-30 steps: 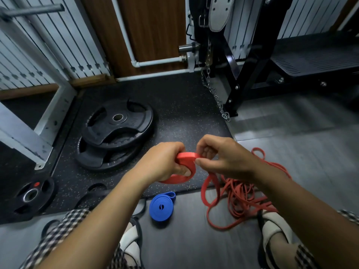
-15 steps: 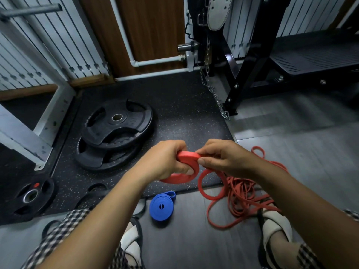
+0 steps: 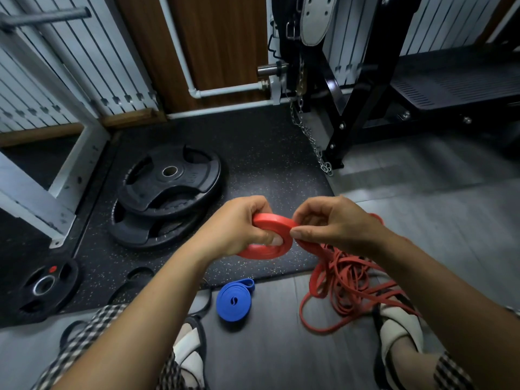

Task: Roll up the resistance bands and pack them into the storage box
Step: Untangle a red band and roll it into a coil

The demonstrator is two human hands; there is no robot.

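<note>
The red flat rubber resistance band, partly wound into a thick disc-shaped coil, is held in the air between the 2 hands, above the near edge of the black speckled rubber mat.

From the coil's right edge, the unwound length drops into a tangle of loose red band loops. The tangle lies on the grey plank floor, under the right forearm and across the right white sandal.

A rolled blue rubber band lies flat on the floor just below the coil, near the left white sandal. Thin black loops lie on the mat edge beside the left leg. They are possibly another band, but the view is too dark to be sure.

Further out on the mat, 2 large black weight plates are stacked to the left of the hands, and 1 small black plate with a red dot lies at the far left. A steel chain hangs down beside the black steel rack leg beyond the hands. Nothing stands between the hands and the coil.

The left hand grips the coil from its left side, with its fingers curled over the top rim and its thumb pressed into the middle. The right hand has its fingers curled, and its thumb and forefinger pinch the band where it leaves the roll.
</note>
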